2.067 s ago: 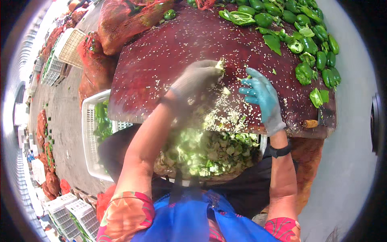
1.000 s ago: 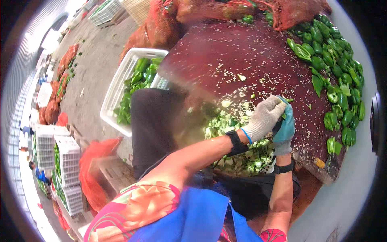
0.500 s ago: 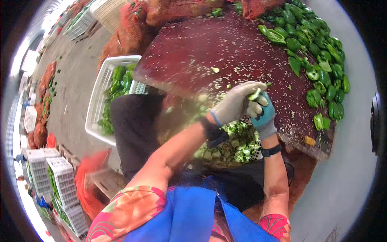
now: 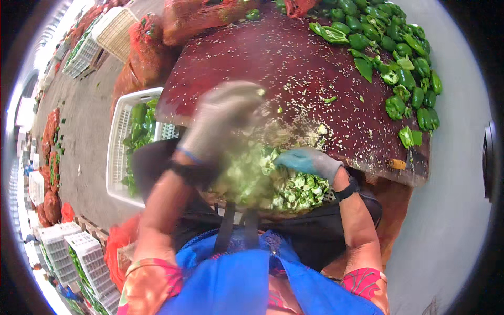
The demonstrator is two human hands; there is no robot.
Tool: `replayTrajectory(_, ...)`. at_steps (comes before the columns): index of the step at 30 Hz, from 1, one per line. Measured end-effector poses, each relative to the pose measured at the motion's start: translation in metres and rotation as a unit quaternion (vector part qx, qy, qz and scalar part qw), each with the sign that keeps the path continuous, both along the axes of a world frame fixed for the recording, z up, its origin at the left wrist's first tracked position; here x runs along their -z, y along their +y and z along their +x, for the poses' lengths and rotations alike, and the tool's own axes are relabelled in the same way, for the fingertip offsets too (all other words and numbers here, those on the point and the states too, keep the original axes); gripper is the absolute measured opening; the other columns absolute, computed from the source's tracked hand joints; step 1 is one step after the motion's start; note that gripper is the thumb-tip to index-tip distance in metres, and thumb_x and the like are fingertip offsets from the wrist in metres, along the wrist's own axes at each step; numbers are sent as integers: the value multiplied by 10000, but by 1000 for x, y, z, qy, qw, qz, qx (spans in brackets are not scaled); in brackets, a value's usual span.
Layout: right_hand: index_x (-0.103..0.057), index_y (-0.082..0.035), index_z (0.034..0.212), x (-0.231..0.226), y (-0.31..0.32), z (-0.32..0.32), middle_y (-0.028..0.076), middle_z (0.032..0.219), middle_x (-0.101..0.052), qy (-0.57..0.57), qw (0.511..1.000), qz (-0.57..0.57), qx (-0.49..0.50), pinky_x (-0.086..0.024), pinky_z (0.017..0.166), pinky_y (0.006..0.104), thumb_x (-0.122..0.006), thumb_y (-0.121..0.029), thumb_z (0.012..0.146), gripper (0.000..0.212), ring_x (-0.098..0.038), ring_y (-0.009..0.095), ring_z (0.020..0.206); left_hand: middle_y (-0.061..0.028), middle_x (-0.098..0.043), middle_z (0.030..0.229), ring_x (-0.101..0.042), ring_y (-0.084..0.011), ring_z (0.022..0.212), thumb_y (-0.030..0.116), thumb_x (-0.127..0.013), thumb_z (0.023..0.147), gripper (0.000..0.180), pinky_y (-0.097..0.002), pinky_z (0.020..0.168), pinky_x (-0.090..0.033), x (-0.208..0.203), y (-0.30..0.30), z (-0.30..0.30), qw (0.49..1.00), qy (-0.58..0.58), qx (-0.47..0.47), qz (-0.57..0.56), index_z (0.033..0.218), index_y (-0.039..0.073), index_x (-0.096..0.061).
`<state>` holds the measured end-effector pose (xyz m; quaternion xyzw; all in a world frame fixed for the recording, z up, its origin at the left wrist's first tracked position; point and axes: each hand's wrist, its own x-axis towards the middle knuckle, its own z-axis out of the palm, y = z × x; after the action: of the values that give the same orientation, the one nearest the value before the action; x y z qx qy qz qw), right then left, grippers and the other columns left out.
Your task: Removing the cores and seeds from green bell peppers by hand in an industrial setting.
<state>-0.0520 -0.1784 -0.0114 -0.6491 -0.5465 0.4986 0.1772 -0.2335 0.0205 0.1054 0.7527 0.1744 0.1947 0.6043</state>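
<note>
Blurring over the table (image 4: 210, 63): left hand (image 4: 223, 121), grip can't be told; pale bit (image 4: 261, 92) at its fingertips. Right hand (image 4: 307, 161): fingers stretched out together at the scraps (image 4: 302, 193), can't tell if gripping. Scraps heap below both hands, chopped, whitish to light green. Seeds (image 4: 304, 119) just beyond right fingers, cream, scattered. Peppers (image 4: 395, 107) farther out right, glossy deep green, some split.
</note>
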Motion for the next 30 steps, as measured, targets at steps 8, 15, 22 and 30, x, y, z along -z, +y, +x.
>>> replayTrajectory(8, -668, -61, 1306, -37, -10, 8, 87, 1252, -713, 66, 993, -21, 96, -509, 968, 320, -561, -424, 1024, 472, -662, 178, 1117, -137, -710, 1074, -684, -268, 937, 156, -608, 913, 271, -348, 842, -535, 57, 294, -260, 798, 368, -237, 414, 1105, 6, -728)
replayTrajectory(15, -570, -48, 1394, -57, -25, 79, 106, 1265, -677, 160, 749, 256, 590, -526, 924, 348, -452, -418, 1064, 509, -681, 203, 1082, -188, -560, 1393, -520, -340, 1307, 356, -598, 993, 511, -461, 1104, -405, 142, 142, -60, 868, 100, -154, 462, 1392, 42, -546)
replayTrajectory(22, -545, -18, 1398, -71, -49, 110, 165, 1297, -653, 284, 648, 289, 644, -514, 954, 379, -393, -419, 1071, 539, -649, 274, 1168, -225, -406, 1505, -294, -410, 1461, 428, -643, 937, 640, -525, 1196, -242, 79, -12, 88, 857, 225, 91, 455, 1453, 95, -465)
replayTrajectory(30, -538, -3, 1401, -71, -45, 114, 184, 1312, -643, 284, 654, 318, 624, -534, 970, 380, -399, -389, 1075, 524, -658, 277, 1169, -257, -332, 1584, -262, -398, 1506, 595, -436, 1011, 761, -515, 1250, -167, 130, -92, 120, 843, 61, 286, 452, 1516, 28, -396)
